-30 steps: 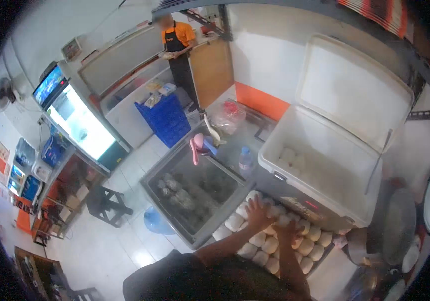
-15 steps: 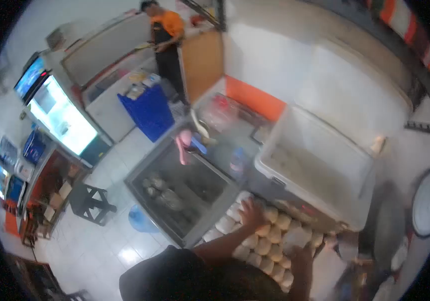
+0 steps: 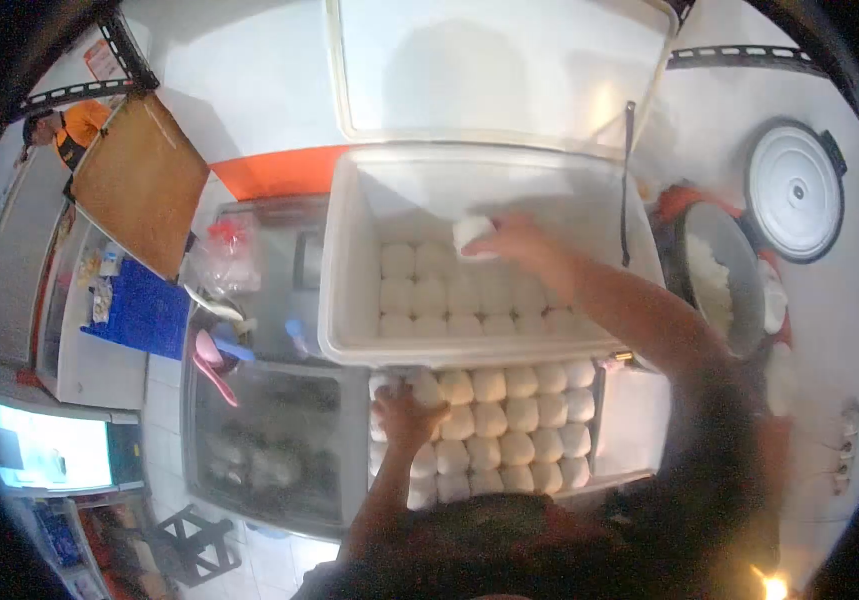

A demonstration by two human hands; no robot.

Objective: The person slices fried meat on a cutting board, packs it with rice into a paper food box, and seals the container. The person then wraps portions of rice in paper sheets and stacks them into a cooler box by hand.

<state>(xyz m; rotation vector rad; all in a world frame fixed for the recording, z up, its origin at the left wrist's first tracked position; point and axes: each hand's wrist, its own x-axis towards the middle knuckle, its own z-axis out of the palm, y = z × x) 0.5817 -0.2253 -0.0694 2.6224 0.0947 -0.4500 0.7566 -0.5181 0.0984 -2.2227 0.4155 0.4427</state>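
Observation:
My right hand (image 3: 514, 240) is raised over the open white bin (image 3: 489, 352), its fingers closed round a smooth white dough ball (image 3: 471, 235). Rows of similar dough balls (image 3: 414, 298) cover the bin's floor. In front of the bin, a tray's worth of round dough balls (image 3: 519, 415) sits in close rows. My left hand (image 3: 409, 412) reaches to the far left corner of these rows, thumb and fingers curved about one dough ball (image 3: 424, 386); the palm side is hidden.
Left of the rows is a glass-topped freezer (image 3: 264, 400) with a pink scoop (image 3: 211, 365) on it. A clear bag (image 3: 229, 260) lies behind. To the right stands a large pot (image 3: 719, 280). A person in orange (image 3: 79, 125) is behind a wooden panel (image 3: 144, 185).
The view has swung to the right and levelled over the bin. My right hand has gone from the dough rows up over the bin with a dough ball. My left hand stays at the rows.

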